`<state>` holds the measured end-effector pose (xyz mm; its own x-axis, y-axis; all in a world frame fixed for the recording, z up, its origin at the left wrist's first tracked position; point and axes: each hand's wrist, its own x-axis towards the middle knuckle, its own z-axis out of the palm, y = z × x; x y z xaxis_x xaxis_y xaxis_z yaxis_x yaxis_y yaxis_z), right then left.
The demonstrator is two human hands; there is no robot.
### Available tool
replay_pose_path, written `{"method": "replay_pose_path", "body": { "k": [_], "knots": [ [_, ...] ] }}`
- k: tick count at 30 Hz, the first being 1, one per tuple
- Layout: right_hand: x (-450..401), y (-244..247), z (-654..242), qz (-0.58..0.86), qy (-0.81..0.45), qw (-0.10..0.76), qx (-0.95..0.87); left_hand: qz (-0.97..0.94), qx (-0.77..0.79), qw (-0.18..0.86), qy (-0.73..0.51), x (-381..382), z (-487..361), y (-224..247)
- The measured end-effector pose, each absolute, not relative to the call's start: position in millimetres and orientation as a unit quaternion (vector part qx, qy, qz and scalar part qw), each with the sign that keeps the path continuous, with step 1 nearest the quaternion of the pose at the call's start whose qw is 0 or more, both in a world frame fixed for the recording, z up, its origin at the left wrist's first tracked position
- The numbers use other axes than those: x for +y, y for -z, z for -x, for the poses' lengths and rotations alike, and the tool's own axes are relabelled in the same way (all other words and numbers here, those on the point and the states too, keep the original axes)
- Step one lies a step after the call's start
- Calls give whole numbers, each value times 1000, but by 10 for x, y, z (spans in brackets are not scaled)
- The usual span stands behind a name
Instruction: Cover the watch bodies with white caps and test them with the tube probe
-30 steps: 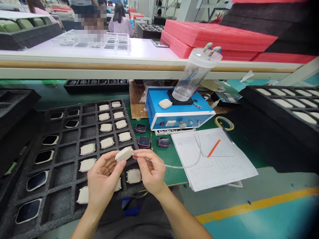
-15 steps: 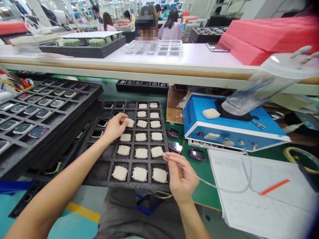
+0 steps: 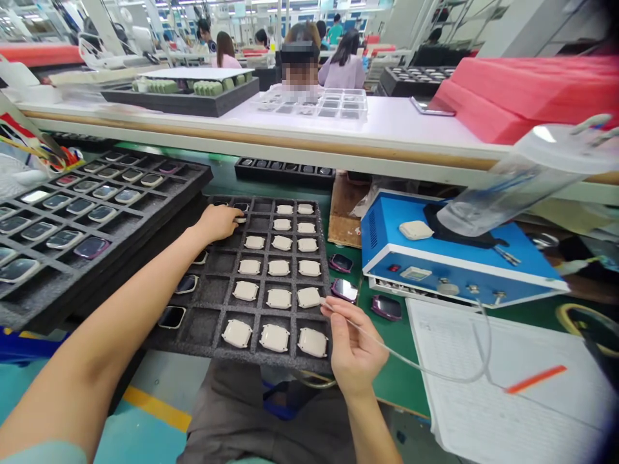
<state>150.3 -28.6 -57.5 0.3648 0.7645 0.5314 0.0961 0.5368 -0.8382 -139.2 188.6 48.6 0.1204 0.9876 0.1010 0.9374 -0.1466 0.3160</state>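
A black foam tray (image 3: 198,351) with square compartments lies before me. Several cream watch cases (image 3: 279,298) sit face down in its right-hand columns, and dark-screened watches (image 3: 172,316) lie down its left side. At the far left part of the tray, my left hand (image 3: 220,222) is closed with its fingertips on a watch (image 3: 240,220), only a pale edge of which shows. My right hand (image 3: 358,345) pinches the end of a thin clear tube (image 3: 411,361) beside the tray's right edge. The tube's tip is close to a cream case (image 3: 309,297); I cannot tell whether they touch.
A second foam tray (image 3: 116,222) of watches stands at left. On the right are a blue machine (image 3: 387,248) with a cream case (image 3: 416,230) and a clear cylinder (image 3: 478,200), purple watches (image 3: 386,307), and papers (image 3: 449,412) with an orange stick (image 3: 536,379). A shelf (image 3: 387,129) crosses above.
My left hand has moved away from a cream case, up and left to a watch in the second column. My right hand stays by the tray's edge with the tube. The view has shifted slightly.
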Motion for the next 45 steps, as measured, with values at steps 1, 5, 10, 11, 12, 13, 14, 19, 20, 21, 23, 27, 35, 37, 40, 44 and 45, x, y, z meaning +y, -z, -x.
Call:
{"method": "replay_pose_path", "body": {
  "k": [1, 5, 10, 11, 12, 13, 14, 19, 20, 21, 23, 27, 35, 37, 40, 44, 45],
  "knots": [
    [-281, 572, -1497, 421, -234, 715, -508, -744, 644, 88, -155, 1858, 1362, -512],
    [-258, 572, -1477, 426, -232, 725, -488, -744, 624, 112, -211, 1436, 1060, -536],
    [-239, 584, -1490, 424, -228, 726, -491, -647, 516, 374, -419, 461, 375, -368],
    [-235, 585, -1497, 423, -226, 726, -494, -600, 506, 418, -457, 306, 240, -317],
    [-231, 585, -1505, 421, -223, 726, -497, -554, 498, 453, -490, 184, 119, -263],
    [-226, 584, -1512, 420, -220, 725, -499, -512, 493, 480, -515, 97, 14, -206],
    [-220, 583, -1518, 419, -219, 725, -502, -476, 489, 501, -532, 43, -71, -151],
    [-197, 572, -1532, 416, -226, 719, -508, -422, 485, 540, -543, 27, -223, 31],
    [-196, 572, -1533, 416, -228, 718, -509, -422, 488, 535, -545, 30, -220, 41],
    [-195, 572, -1534, 416, -229, 717, -510, -422, 491, 530, -548, 29, -215, 44],
    [-198, 574, -1537, 414, -233, 718, -509, -427, 495, 518, -552, 13, -211, 37],
    [-204, 571, -1546, 408, -244, 722, -503, -447, 500, 483, -563, -23, -241, 7],
    [-208, 563, -1559, 427, -228, 711, -510, -463, 502, 459, -568, -29, -267, -16],
    [-209, 566, -1557, 429, -228, 710, -510, -466, 504, 456, -567, -32, -268, -15],
    [-210, 565, -1557, 424, -228, 712, -511, -468, 507, 453, -565, -37, -268, -14],
    [-210, 556, -1558, 426, -229, 710, -512, -474, 515, 446, -558, -40, -264, -15],
    [-210, 554, -1558, 427, -228, 709, -513, -476, 516, 444, -557, -40, -263, -14]
  ]
}}
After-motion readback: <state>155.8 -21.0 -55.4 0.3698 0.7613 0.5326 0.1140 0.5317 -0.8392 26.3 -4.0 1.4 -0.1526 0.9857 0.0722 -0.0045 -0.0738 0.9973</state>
